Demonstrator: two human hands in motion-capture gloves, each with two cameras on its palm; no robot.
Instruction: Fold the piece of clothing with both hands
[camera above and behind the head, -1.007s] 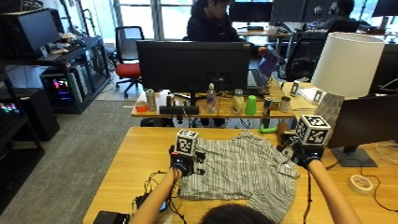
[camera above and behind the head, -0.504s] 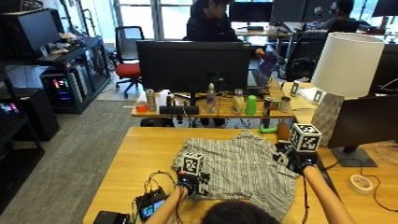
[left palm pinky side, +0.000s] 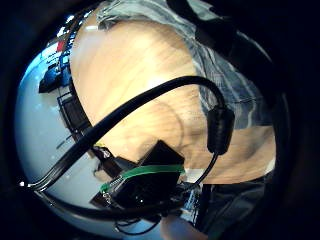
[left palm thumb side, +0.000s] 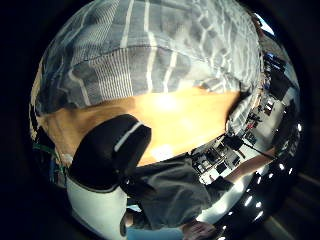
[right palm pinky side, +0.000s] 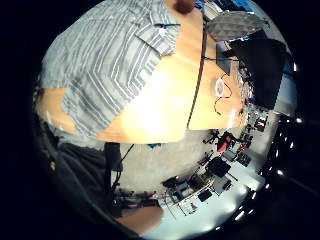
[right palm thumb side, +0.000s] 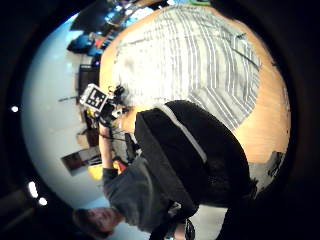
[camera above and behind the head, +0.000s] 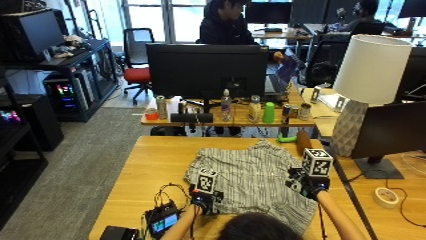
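- One striped grey shirt (camera above and behind the head: 256, 177) was seen spread on the wooden table (camera above and behind the head: 146, 165), in front of the person's head (camera above and behind the head: 256, 229).
- Its long axis was judged to run from about 11 o'clock at the far collar end to about 5 o'clock at the near hem, a little skewed to the table edge.
- Left hand (camera above and behind the head: 202, 199) was placed at the shirt's near edge, about 8 o'clock from the cloth's middle; in the left thumb side palm view the cloth (left palm thumb side: 150, 55) was seen close to the palm, with bare table between it and the gloved thumb (left palm thumb side: 107, 150).
- Left-hand finger state could not be told; no pinch of fabric was visible.
- Right hand (camera above and behind the head: 307, 185) was placed at the shirt's side edge, about 3 o'clock from the middle; the shirt (right palm thumb side: 195, 60) lay flat beyond the right thumb (right palm thumb side: 190, 150) in the right thumb side palm view.
- Right-hand finger state could not be told either.
- Both hands were judged about equally near the cloth, on opposite sides; the fold would likely be carried toward 12 o'clock or across the long axis.
- No brand, label or readable writing was made out on the shirt or nearby.
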